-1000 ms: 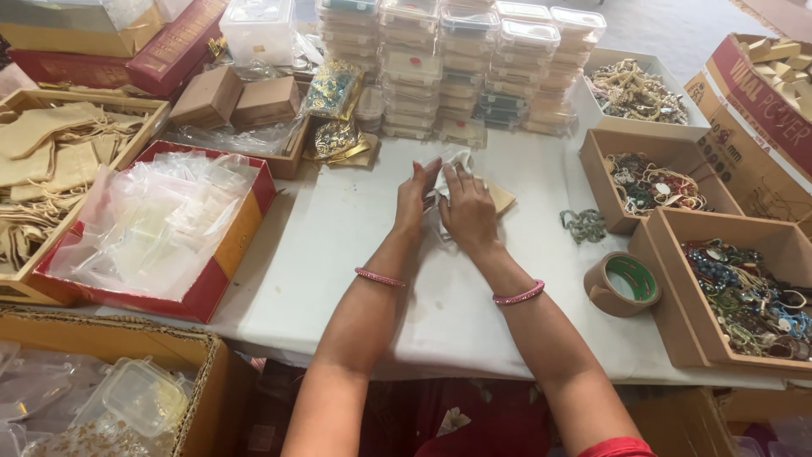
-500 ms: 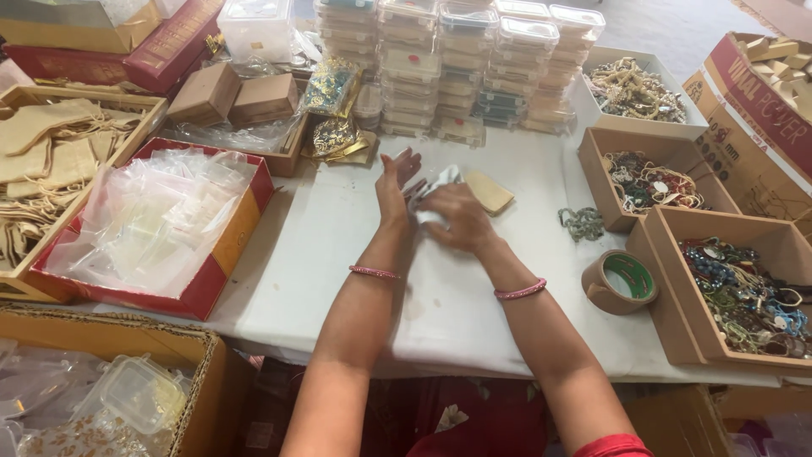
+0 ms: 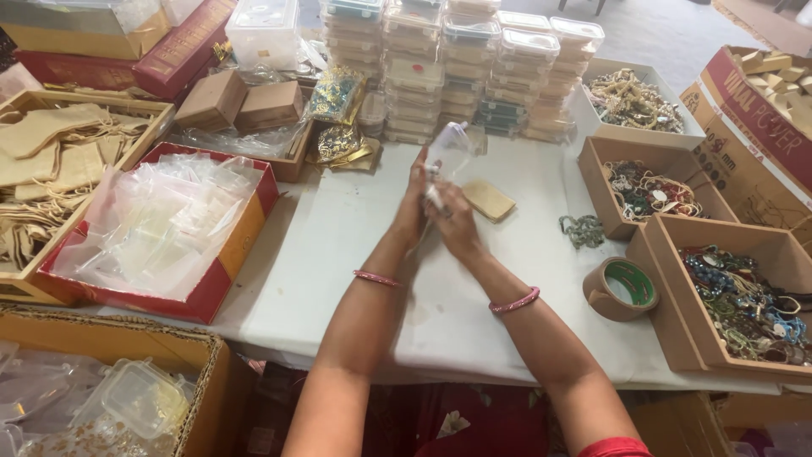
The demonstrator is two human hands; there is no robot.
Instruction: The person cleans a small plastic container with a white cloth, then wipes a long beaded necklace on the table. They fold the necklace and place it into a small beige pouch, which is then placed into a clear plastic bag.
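White tabletop (image 3: pixel 338 245); small, clear, crinkled plastic pouch (image 3: pixel 448 145) between both hands.

White worktop (image 3: pixel 355 237) fills centre, front edge toward viewer. Grey floor (image 3: pixel 651 34) visible beyond far edge. Cardboard and wooden boxes crowd both sides. Even, soft light; no hard shadows.

Bare white table (image 3: pixel 355 245) lies open ahead of and between both forearms. Passage right is narrowed by a tape roll (image 3: pixel 620 289) and brown jewellery boxes (image 3: pixel 677 254); a red box of clear bags (image 3: pixel 161 228) blocks the left, stacked plastic containers (image 3: pixel 457 68) the far side.
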